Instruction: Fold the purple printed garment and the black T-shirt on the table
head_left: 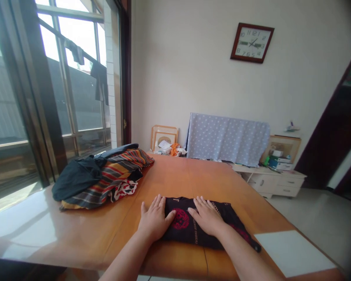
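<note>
A folded black garment (201,230) with a red round print and pale lettering lies flat near the front edge of the wooden table (193,175). My left hand (155,218) rests on its left end, fingers stretched forward and thumb beside the red print. Flat on the right half of the cloth is my right hand (207,214), its fingers spread. Neither hand grips anything. Parts of the print and lettering are covered by my hands and right forearm.
A heap of clothes (105,175), dark and striped, sits on the table's left side. A white sheet (294,251) lies at the right edge. Beyond the table stand a cloth-covered object (226,138) and a white cabinet (277,183). Windows (73,78) line the left.
</note>
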`<action>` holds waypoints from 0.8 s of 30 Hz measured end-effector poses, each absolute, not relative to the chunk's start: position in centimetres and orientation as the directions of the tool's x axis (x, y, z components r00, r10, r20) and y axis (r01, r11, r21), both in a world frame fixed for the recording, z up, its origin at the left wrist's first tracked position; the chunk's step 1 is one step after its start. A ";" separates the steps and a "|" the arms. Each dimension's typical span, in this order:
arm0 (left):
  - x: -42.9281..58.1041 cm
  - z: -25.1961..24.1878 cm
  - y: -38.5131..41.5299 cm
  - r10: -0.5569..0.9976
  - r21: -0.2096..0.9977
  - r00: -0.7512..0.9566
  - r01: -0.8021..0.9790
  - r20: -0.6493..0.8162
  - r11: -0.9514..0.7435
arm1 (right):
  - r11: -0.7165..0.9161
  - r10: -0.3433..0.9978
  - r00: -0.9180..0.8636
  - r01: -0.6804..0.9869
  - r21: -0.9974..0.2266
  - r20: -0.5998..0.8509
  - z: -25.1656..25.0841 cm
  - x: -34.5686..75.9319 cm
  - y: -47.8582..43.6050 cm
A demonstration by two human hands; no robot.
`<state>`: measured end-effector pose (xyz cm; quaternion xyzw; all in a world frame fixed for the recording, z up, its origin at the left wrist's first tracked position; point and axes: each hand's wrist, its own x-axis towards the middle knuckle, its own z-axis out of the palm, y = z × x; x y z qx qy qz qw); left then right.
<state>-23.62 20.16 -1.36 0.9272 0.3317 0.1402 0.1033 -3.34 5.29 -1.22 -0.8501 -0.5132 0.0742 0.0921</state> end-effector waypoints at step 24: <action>-20.6 0.4 17.6 0.498 0.169 0.844 0.470 0.202 -0.866 | -0.614 0.771 0.636 0.742 -0.269 -0.004 -1.9 0.6 1.7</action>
